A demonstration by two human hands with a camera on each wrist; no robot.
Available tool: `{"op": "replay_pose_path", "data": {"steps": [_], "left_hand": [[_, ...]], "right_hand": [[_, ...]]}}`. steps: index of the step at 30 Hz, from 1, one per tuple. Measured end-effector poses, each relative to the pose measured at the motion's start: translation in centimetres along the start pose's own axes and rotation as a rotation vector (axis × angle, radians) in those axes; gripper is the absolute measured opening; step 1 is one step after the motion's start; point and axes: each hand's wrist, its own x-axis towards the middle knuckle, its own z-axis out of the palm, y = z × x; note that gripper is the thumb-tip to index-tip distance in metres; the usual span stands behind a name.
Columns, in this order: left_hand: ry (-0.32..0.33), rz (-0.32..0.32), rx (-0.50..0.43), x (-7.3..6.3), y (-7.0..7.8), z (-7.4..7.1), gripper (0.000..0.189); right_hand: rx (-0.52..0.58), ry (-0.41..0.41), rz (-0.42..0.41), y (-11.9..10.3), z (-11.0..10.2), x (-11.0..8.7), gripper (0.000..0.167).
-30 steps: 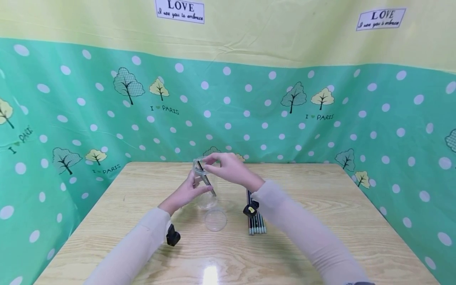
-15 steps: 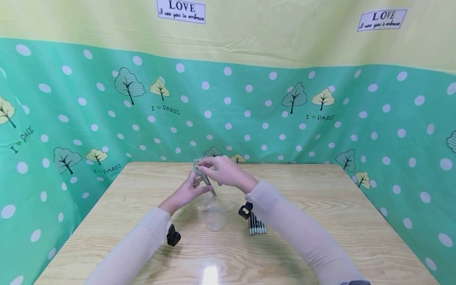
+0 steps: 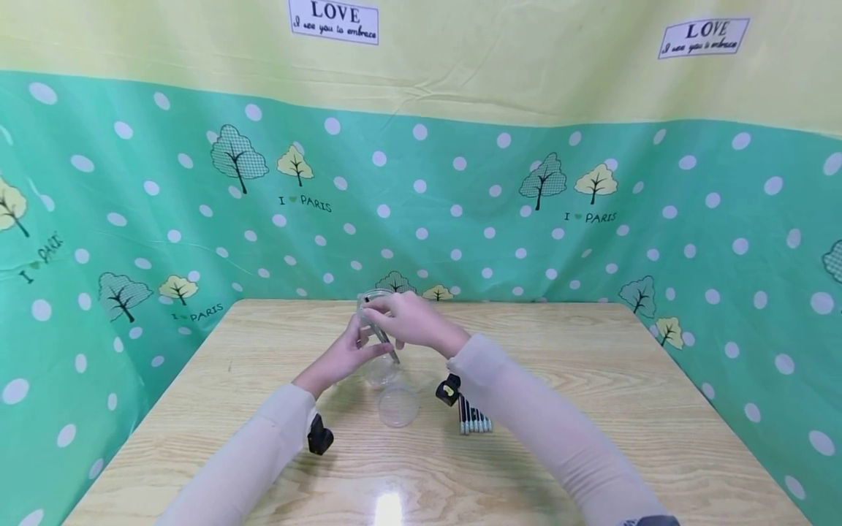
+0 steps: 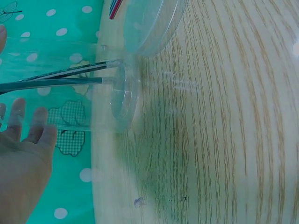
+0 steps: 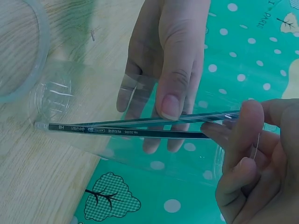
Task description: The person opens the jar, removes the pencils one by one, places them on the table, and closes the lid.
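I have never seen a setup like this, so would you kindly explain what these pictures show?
There is no robot here, only a person working bare-handed. The wide pictures come from a camera worn on the head; the two close ones come from small black cameras at the wrists. On the wood-grain table lie a clear round lid and a row of pencils. The left hand holds a clear jar with two pencils inside. The right hand is at the jar's mouth, where its fingers seem to pinch the upper end of one pencil.
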Motion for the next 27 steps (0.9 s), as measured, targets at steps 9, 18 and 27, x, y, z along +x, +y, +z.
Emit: {"op": "replay_pose_path", "data": {"steps": [9, 18, 27], "left_hand": [[-0.002, 0.003, -0.014, 0.02, -0.08, -0.04, 0.089], [-0.002, 0.024, -0.01, 0.18, -0.26, -0.02, 0.087], [-0.006, 0.024, -0.001, 0.17, -0.28, -0.06, 0.086]], "right_hand": [[0.033, 0.023, -0.02, -0.05, -0.07, 0.08, 0.032], [0.022, 0.072, -0.028, 0.1, 0.07, 0.22, 0.029], [0.053, 0.113, -0.035, 0.31, 0.08, 0.16, 0.026]]}}
